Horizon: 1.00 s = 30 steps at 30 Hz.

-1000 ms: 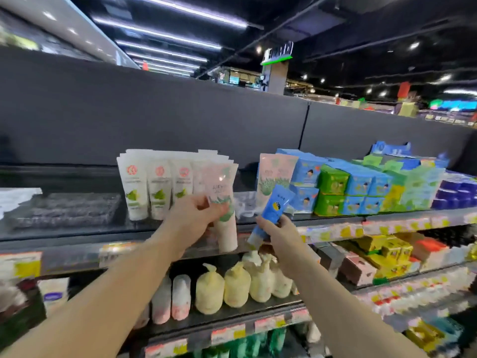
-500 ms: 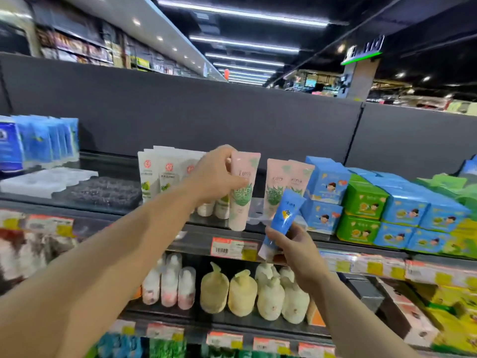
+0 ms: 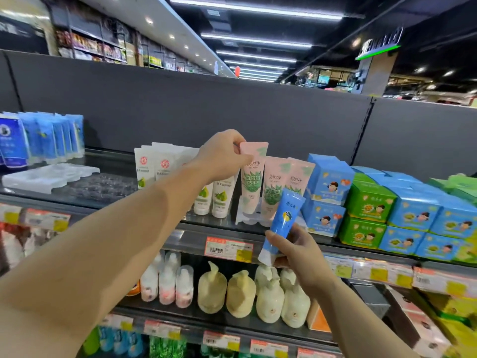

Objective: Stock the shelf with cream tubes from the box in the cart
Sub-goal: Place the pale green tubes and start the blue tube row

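Left hand (image 3: 222, 158) pinches the top of a pink tube (image 3: 251, 177) on the shelf (image 3: 227, 239); right hand (image 3: 296, 251) grips a blue tube (image 3: 282, 220).

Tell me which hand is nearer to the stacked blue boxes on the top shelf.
Right. The right hand, holding a blue tube, sits just below and left of the blue boxes. The left hand pinches a pink tube farther left, beyond two more pink tubes.
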Available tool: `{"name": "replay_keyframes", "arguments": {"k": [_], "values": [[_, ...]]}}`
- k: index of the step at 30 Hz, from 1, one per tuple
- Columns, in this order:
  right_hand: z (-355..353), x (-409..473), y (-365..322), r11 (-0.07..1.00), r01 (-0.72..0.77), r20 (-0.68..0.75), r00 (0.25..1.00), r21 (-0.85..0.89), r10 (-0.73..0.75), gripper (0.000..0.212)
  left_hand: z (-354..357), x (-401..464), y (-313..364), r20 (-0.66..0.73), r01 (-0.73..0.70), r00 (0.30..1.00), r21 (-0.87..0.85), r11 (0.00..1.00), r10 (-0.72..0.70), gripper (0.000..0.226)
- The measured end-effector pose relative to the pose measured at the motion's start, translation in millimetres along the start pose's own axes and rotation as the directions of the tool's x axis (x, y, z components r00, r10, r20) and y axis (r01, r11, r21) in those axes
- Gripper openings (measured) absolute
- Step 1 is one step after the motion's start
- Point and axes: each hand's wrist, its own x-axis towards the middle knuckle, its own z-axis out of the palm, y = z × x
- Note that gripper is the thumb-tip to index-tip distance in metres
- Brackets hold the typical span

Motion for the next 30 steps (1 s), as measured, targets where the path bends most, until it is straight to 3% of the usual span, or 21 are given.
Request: {"name": "replay_keyframes", "arguments": {"k": [8, 11, 17, 26, 30], "values": [[-5, -2, -3, 1.000, 0.001, 0.041, 0.999, -0.006, -0.001, 0.020, 9, 11, -12, 0.113, 0.030, 0.993, 0.101, 0.994, -0.041, 0.019], [-5, -1, -2, 1.000, -0.003, 0.051, 0.999, 0.001, 0.003, 0.021, 8, 15, -11, 0.120, -0.033, 0.993, 0.202, 0.979, 0.009, 0.011], [-7, 1, -1, 1.000, -0.005, 0.065, 0.998, -0.005, 0.006, 0.021, 6, 22, -5, 0.074, -0.144, 0.989, 0.384, 0.912, 0.125, 0.020], [19, 9, -13, 0.998, 0.058, 0.191, 0.980, -0.030, -0.051, 0.022, -13, -9, -6, 0.005, -0.177, 0.983, 0.255, 0.951, 0.181, 0.026], [65, 19, -23, 0.991, 0.128, 0.274, 0.955, -0.042, -0.112, 0.021, -43, -35, -30, -0.034, -0.095, 0.994, 0.179, 0.979, 0.102, 0.021]]}}
